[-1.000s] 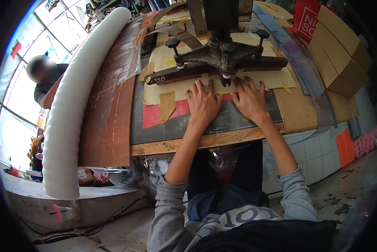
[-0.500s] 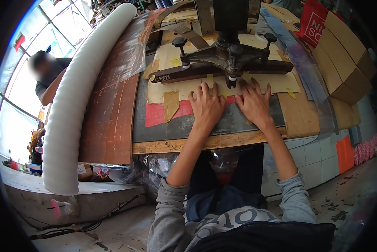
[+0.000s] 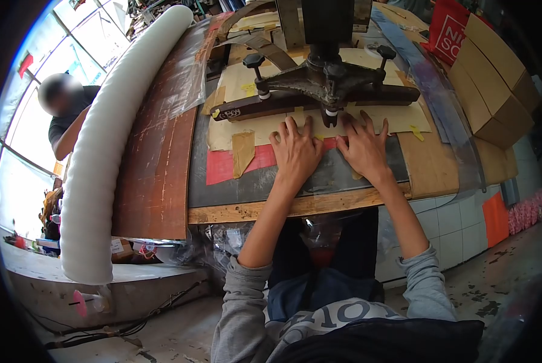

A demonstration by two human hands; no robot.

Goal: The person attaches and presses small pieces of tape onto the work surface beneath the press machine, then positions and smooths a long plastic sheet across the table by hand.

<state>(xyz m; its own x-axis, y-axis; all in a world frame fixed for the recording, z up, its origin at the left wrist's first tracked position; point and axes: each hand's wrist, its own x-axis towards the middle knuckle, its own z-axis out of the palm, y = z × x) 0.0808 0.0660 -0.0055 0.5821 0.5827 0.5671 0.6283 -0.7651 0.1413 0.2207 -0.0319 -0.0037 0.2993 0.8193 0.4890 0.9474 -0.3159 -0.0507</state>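
Note:
My left hand lies palm down with fingers spread, its fingertips on the near edge of a cream sheet. To its right, my right hand rests the same way on that sheet, fingers apart. Just beyond both hands stands a dark metal press head with knobs and a long crossbar over the sheet. A red piece shows under the sheet's near edge, left of my left hand. Brown tape sticks across sheet and red piece. What lies beneath my palms is hidden.
A long roll of white foam lies at the left beside a reddish-brown board. Behind it a person in dark clothes is at work. On the right are a cardboard box, a red bag and clear plastic sheeting.
Both hands keep almost the same place on the sheet. The view has shifted slightly, and the person behind the roll has lowered their head a little.

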